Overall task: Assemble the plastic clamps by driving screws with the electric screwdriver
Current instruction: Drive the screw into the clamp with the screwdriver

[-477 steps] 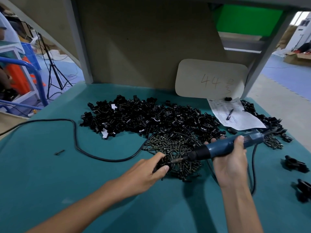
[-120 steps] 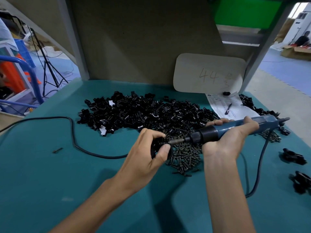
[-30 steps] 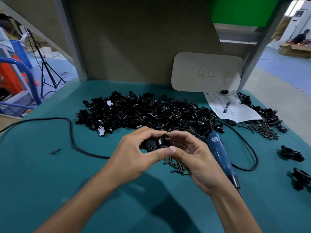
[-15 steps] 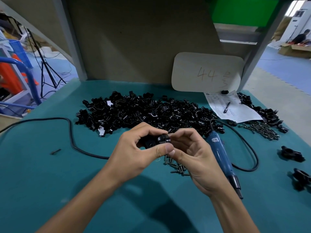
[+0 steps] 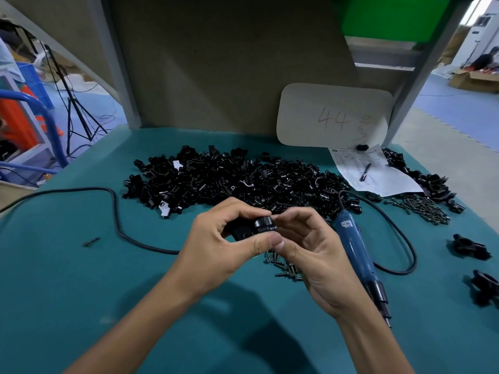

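My left hand (image 5: 221,247) grips a black plastic clamp (image 5: 253,229) above the green table (image 5: 81,292), thumb underneath. My right hand (image 5: 310,252) meets it from the right, fingertips pinching the clamp's right end. The blue electric screwdriver (image 5: 359,255) lies on the table just right of my right hand, its bit pointing toward me. A few loose screws (image 5: 283,268) lie under my hands. A big heap of black clamp parts (image 5: 237,182) spreads behind my hands.
The black cable (image 5: 116,220) loops across the left of the table. More screws (image 5: 421,209) and clamp parts (image 5: 432,184) lie at the right, beside a paper sheet with a pen (image 5: 364,172). Two assembled clamps (image 5: 469,247) sit at the right edge. A white card (image 5: 334,117) leans on the back panel.
Four seconds ago my right hand drove the screwdriver into the clamp. Since then the tool has been laid on the table and both hands hold the clamp, barely shifting over the last second.
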Action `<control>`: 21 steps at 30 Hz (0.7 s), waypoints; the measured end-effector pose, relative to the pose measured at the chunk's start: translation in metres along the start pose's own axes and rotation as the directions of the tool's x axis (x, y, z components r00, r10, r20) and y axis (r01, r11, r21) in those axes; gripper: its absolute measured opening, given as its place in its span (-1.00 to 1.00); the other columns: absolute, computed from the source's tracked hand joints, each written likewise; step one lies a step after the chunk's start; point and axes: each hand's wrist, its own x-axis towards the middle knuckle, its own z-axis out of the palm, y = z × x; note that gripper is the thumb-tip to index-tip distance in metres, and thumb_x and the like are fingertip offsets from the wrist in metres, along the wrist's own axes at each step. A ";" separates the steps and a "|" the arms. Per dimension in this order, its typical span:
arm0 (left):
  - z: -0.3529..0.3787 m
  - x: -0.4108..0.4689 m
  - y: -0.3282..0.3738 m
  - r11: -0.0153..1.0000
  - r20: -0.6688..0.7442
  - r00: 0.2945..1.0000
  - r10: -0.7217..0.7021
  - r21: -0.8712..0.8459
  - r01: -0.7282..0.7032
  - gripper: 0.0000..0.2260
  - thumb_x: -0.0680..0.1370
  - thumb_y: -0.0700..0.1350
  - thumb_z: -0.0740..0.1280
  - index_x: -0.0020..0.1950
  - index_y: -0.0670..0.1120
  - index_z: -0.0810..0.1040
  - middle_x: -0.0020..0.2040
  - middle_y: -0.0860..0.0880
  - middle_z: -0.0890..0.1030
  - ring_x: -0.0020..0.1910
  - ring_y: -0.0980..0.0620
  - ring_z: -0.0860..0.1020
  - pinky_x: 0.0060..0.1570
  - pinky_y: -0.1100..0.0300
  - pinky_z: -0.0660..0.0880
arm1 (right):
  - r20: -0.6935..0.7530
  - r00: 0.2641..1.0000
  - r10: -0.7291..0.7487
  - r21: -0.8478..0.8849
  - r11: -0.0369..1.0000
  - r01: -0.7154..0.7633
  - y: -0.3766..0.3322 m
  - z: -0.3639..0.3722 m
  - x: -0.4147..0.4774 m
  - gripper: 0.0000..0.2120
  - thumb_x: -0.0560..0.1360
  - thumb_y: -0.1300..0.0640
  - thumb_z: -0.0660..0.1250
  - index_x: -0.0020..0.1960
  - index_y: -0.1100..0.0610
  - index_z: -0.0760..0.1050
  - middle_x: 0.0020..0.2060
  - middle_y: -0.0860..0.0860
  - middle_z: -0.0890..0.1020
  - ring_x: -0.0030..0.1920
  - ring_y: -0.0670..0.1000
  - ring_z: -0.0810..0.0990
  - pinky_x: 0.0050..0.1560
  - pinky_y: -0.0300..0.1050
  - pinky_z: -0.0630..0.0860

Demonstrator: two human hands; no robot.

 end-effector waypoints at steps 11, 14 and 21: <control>0.004 -0.003 -0.002 0.999 -0.038 0.999 -0.033 0.013 0.034 -0.78 0.41 0.06 0.52 0.03 0.10 0.70 -0.06 0.03 0.68 -0.06 -0.03 0.66 -0.07 0.22 0.56 | -0.012 1.000 0.001 -0.004 1.000 -0.001 0.003 -0.007 -0.001 -0.70 0.39 0.13 0.60 0.09 0.02 0.63 0.11 0.12 0.71 0.13 0.07 0.68 0.14 -0.12 0.60; 0.004 -0.002 -0.001 1.000 -0.042 0.999 -0.002 0.003 0.002 -0.80 0.41 0.02 0.52 0.02 0.09 0.71 -0.06 0.02 0.68 -0.07 -0.02 0.66 -0.06 0.25 0.56 | -0.017 1.000 -0.014 -0.014 1.000 0.014 0.005 -0.008 -0.001 -0.72 0.40 0.19 0.54 0.08 0.01 0.64 0.11 0.10 0.71 0.12 0.06 0.68 0.13 -0.11 0.61; 0.007 -0.004 -0.004 0.999 -0.050 0.998 0.035 0.038 -0.033 -0.78 0.43 0.00 0.50 0.05 0.02 0.70 -0.07 0.06 0.67 -0.07 0.03 0.65 -0.06 0.32 0.51 | -0.020 1.000 -0.008 -0.021 1.000 0.008 0.009 -0.008 -0.003 -0.73 0.37 0.15 0.56 0.05 -0.02 0.65 0.05 0.07 0.72 0.07 0.03 0.67 0.06 -0.12 0.59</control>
